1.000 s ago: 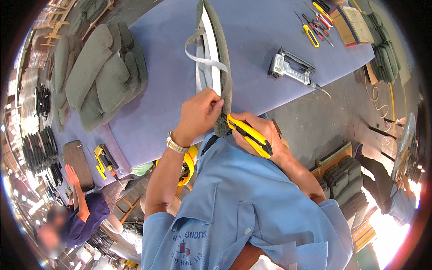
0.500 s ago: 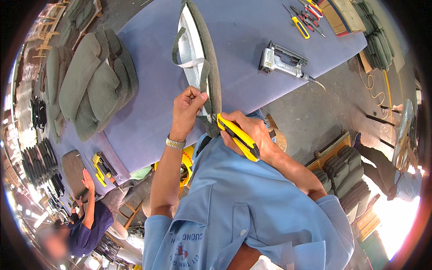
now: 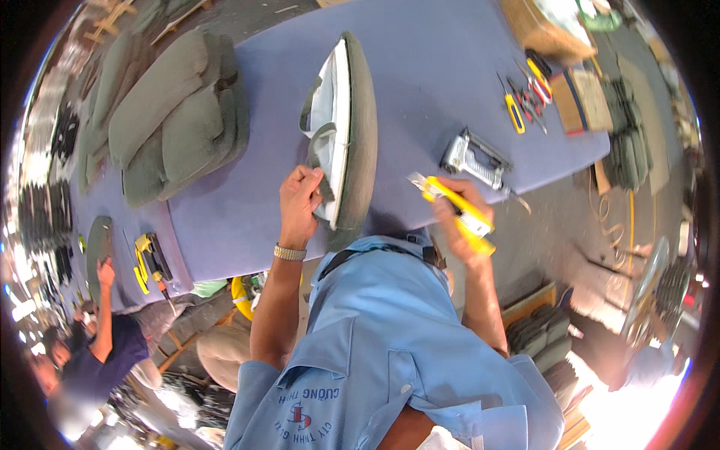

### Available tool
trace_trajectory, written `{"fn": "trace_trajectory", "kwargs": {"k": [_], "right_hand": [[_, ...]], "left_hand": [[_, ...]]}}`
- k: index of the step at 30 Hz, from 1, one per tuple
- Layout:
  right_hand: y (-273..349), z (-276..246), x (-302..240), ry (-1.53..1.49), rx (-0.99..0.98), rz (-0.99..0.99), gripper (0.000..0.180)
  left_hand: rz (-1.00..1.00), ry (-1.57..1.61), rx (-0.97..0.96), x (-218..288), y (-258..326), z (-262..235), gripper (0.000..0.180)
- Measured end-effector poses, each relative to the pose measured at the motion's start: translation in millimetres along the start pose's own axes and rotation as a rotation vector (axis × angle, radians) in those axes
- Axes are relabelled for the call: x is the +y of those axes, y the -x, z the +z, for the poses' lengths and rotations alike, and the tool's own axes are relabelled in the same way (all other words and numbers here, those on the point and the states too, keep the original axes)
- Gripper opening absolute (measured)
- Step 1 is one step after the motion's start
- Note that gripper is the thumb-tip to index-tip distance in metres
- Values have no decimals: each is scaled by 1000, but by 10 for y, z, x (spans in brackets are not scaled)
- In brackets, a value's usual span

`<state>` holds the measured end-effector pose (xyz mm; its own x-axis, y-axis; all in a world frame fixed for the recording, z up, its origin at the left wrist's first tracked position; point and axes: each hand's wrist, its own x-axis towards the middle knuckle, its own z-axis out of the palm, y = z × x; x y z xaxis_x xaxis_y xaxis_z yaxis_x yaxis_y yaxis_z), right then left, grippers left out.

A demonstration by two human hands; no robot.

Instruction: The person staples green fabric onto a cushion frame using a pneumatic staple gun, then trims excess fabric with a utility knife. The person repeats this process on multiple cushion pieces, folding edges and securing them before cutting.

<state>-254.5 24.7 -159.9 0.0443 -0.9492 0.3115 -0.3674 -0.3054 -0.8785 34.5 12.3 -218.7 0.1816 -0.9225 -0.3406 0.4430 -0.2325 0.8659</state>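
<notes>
A padded panel (image 3: 363, 142) covered in grey-green fabric stands on its edge on the blue-covered table, its white inner side turned to my left. My left hand (image 3: 300, 199) pinches a loose strip of the grey-green fabric (image 3: 324, 161) beside the panel's near end. Off to the panel's right, my right hand (image 3: 459, 217) grips a yellow utility knife (image 3: 461, 214). Its blade is out and points up and to the left, apart from the panel. A silver staple gun (image 3: 477, 159) lies on the table just beyond that hand.
Stacked grey-green cushions (image 3: 180, 112) sit at the table's left. Pliers and a yellow-handled screwdriver (image 3: 514, 112) lie at the far right by a cardboard box (image 3: 581, 101). A co-worker (image 3: 112, 352) handles another panel at lower left, near a yellow-black staple gun (image 3: 154, 259).
My right hand has drawn the knife away from the panel, to the right. The loose strip's near end has come away from the panel in my left hand. The view has shifted.
</notes>
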Motion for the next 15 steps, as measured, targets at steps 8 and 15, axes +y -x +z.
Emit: {"fn": "trace_trajectory", "kwargs": {"k": [8, 15], "right_hand": [[-949, -748, 1937, 817, -241, 330, 49], [-1591, -385, 1920, 524, -420, 354, 64]], "left_hand": [[169, 41, 381, -264, -60, -611, 11], [620, -103, 600, -54, 1203, -733, 9]]}}
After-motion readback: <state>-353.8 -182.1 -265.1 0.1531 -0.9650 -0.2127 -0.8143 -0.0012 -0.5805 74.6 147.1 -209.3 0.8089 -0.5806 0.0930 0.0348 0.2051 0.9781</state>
